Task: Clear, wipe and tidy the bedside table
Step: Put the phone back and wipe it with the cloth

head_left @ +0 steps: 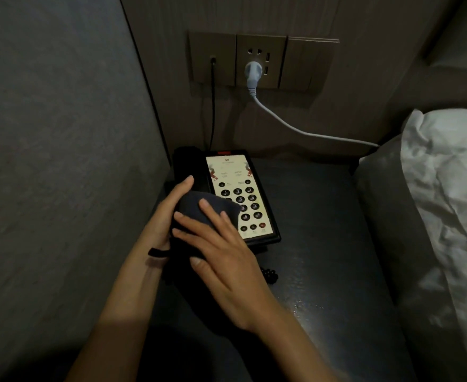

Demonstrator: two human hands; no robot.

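A black desk telephone (243,172) with a pale keypad face stands at the back left of the dark bedside table (323,244). A dark folded cloth (193,208) lies over the phone's handset side. My right hand (221,249) presses flat on the cloth with straight fingers. My left hand (169,213) holds the cloth's left edge, fingers along its side, thumb hidden beneath. A dark hair tie sits round my left wrist.
A grey wall panel (61,161) closes in the table's left. The wall behind carries a socket plate (259,62) with a white plug and cable (295,128) running right. A bed with white pillow (447,188) borders the right. The phone's coiled cord (269,275) lies near my right hand.
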